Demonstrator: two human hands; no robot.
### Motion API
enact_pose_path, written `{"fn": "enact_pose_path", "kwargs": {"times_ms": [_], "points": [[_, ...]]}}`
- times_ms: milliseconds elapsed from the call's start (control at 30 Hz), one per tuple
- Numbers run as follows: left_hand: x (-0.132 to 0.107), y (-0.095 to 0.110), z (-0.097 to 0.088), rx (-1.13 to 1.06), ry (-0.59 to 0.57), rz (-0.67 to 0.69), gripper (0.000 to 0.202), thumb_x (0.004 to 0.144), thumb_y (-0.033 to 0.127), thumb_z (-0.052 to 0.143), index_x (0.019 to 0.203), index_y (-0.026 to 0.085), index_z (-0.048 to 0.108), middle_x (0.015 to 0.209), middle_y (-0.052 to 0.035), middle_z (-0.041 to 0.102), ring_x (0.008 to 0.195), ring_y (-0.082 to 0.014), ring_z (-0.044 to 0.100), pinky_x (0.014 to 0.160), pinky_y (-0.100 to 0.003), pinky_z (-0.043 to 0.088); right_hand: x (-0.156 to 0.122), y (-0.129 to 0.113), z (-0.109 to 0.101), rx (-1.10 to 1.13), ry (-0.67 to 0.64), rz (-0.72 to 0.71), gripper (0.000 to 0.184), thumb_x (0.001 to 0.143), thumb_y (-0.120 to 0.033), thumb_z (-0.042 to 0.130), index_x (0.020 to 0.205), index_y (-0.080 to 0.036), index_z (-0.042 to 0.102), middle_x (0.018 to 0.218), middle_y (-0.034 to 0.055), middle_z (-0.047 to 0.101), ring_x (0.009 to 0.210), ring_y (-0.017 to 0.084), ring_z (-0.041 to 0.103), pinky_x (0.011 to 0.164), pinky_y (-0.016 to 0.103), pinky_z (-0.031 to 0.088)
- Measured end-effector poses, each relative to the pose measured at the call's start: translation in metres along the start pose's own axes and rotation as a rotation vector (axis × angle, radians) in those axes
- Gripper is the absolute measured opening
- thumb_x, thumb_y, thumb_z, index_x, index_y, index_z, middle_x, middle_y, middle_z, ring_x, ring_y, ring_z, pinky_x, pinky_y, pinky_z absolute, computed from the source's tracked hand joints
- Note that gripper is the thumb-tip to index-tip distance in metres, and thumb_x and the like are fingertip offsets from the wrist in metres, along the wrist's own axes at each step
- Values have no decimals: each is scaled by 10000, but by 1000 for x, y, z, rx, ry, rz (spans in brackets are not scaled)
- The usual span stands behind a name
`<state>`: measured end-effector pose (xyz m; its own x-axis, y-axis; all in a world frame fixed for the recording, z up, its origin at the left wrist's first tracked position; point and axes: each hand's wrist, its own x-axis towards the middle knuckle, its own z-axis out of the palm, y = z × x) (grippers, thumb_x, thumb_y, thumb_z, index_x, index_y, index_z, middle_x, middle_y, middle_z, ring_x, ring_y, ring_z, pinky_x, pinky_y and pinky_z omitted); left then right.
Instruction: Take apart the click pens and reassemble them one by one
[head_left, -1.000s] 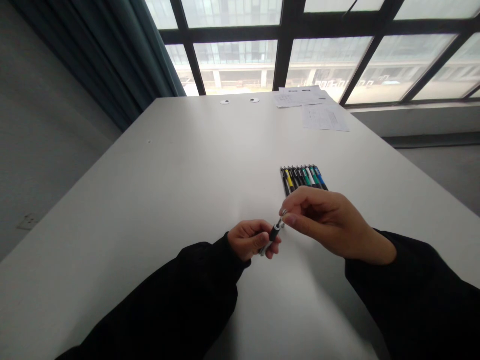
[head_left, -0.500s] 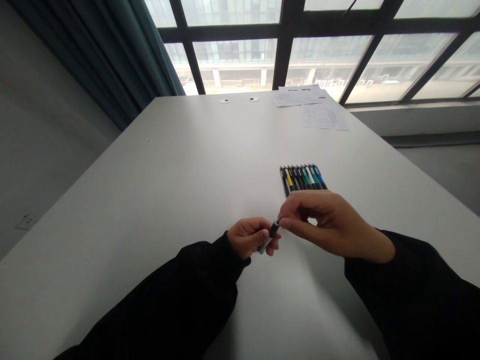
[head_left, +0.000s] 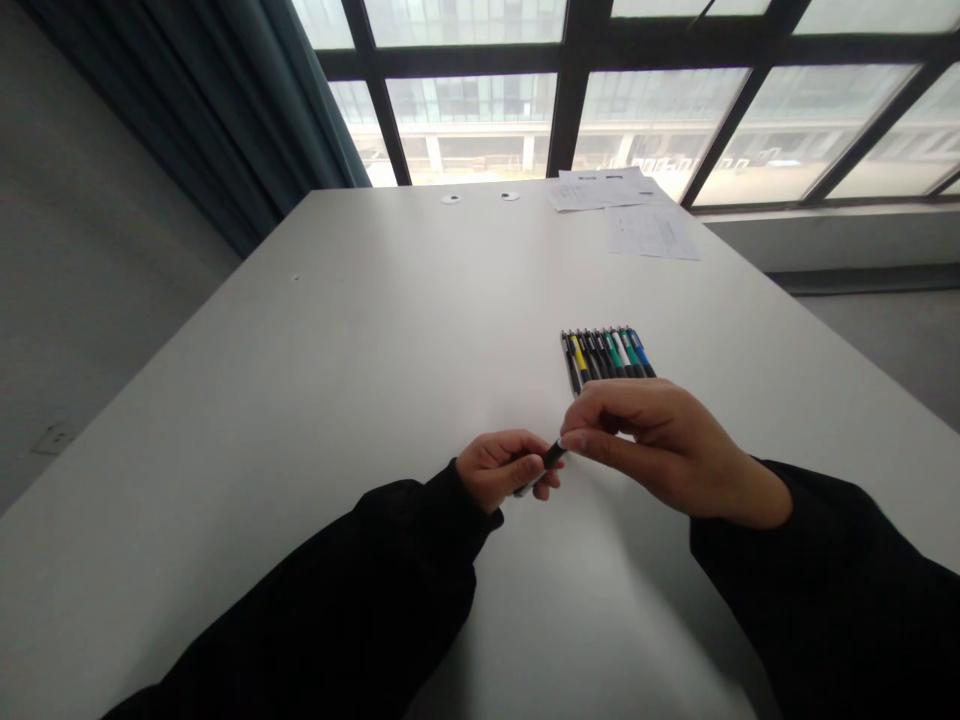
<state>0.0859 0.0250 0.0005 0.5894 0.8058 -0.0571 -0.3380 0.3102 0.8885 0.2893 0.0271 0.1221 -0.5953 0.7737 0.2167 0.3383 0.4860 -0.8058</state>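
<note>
1. White table (head_left: 300,400): a row of pens (head_left: 607,355) lies side by side just beyond the grip.
2. Left hand (head_left: 499,470): fingers curl closed around the lower barrel of a black pen (head_left: 551,458).
3. Right hand (head_left: 660,450): thumb and forefinger press together, pinching the pen's upper end.
4. Pen position: tilted between both hands.
5. Step in hand: two-handed hold. Next move calls for both grips remaining firm.

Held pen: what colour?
The pen is black by the right hand, paler by the left hand; head view.
</note>
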Motion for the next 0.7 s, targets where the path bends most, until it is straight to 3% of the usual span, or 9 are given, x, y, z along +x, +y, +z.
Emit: {"fn": "enact_pose_path", "kwargs": {"times_ms": [267,500,700], "points": [[3,0,1,-31,76,59,390,668,403,861,843,104,681,680,-59,708,537,-116,620,513,-225,472,1,-1,5,-53,49,-29,149,926,-253,618,826,-158,674,701,12,641,616,108,535,585,238,404],[4,-7,-5,3,140,168,334,699,373,846,839,125,672,722,-51,720,574,-107,634,537,-210,486,1,-1,11,-98,142,-42,132,915,-198,616,811,-159,689,703,18,658,624,110,558,594,238,419],[4,-10,-10,13,100,200,324,708,365,840,837,125,664,733,-56,716,584,-111,639,510,-195,465,1,-2,8,-22,62,46,108,852,-252,694,845,-145,705,635,2,630,540,99,518,505,227,405]]}}
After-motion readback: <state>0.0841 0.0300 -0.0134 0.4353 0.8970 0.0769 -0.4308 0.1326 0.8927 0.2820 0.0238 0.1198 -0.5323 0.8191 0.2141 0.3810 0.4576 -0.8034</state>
